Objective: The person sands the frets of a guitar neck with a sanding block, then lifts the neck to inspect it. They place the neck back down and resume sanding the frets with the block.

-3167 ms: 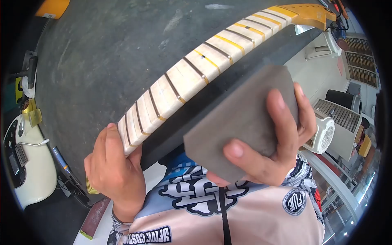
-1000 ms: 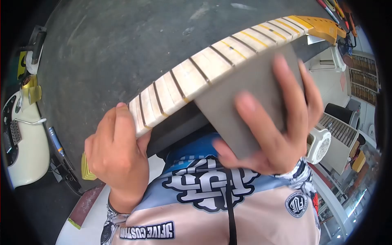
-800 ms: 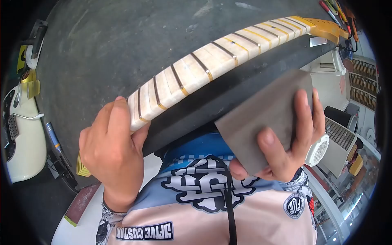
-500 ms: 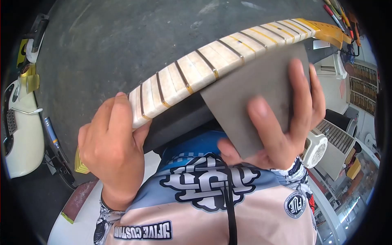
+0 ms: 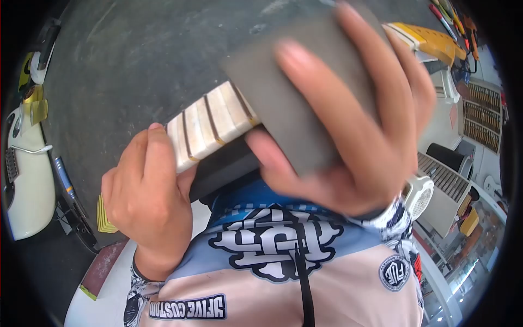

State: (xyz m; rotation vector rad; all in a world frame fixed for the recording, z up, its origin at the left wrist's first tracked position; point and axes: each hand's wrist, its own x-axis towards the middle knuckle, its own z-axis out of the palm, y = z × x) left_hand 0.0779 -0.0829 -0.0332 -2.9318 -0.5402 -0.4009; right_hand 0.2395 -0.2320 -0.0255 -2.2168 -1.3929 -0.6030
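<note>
A pale guitar neck (image 5: pixel 210 120) with dark frets runs diagonally from my left hand toward the upper right, where its orange headstock (image 5: pixel 430 43) shows. My left hand (image 5: pixel 150 196) is closed round the neck's lower left end. A flat grey block or sheet (image 5: pixel 310 92) lies across the middle of the neck and hides most of its frets. My right hand (image 5: pixel 348 125) grips that grey piece, fingers spread over its upper face and thumb at its lower left edge; both are blurred by motion.
The dark worktop (image 5: pixel 136 54) stretches behind the neck. On the left are a cream guitar body (image 5: pixel 35 185), a blue pen-like tool (image 5: pixel 64 177) and a yellow stack (image 5: pixel 103 215). Pens (image 5: pixel 444 22) sit at top right; a white stool (image 5: pixel 417 199) stands at right.
My right hand has pushed the grey piece up and to the left, from the neck's near edge to across its top. My left hand keeps its hold with little movement.
</note>
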